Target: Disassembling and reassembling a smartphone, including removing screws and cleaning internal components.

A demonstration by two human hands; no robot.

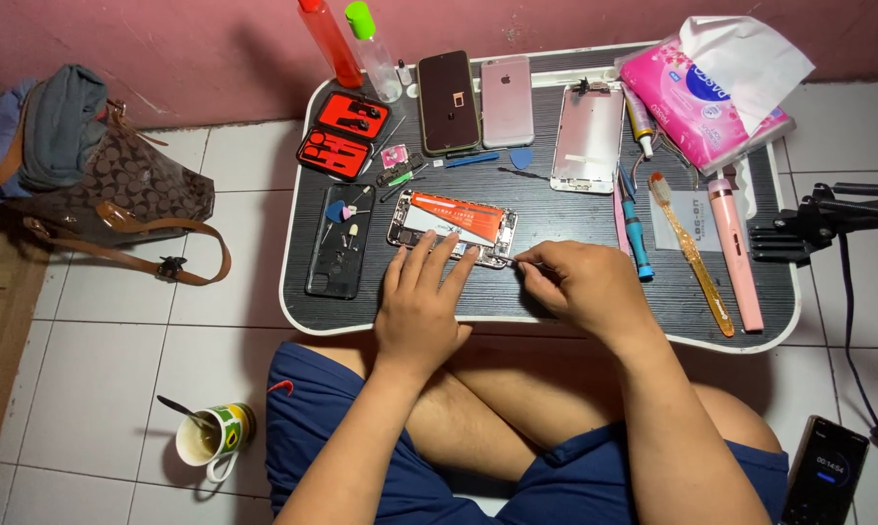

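An opened phone body [451,227] with an orange-and-white battery lies in the middle of a small dark lap table [556,309]. My left hand [421,301] rests flat with its fingertips on the phone's near edge, holding it down. My right hand [583,284] pinches a thin metal tool [513,260] whose tip touches the phone's right end. A detached white screen panel [586,138] lies further back.
On the table: two phones [449,102], a red tool case [344,134], a black phone cover with small parts [340,243], a tissue pack [697,92], a toothbrush [690,248], a pink pen-like tool [736,253]. On the floor: a bag [118,194], a mug [210,437], a phone with a timer [826,472].
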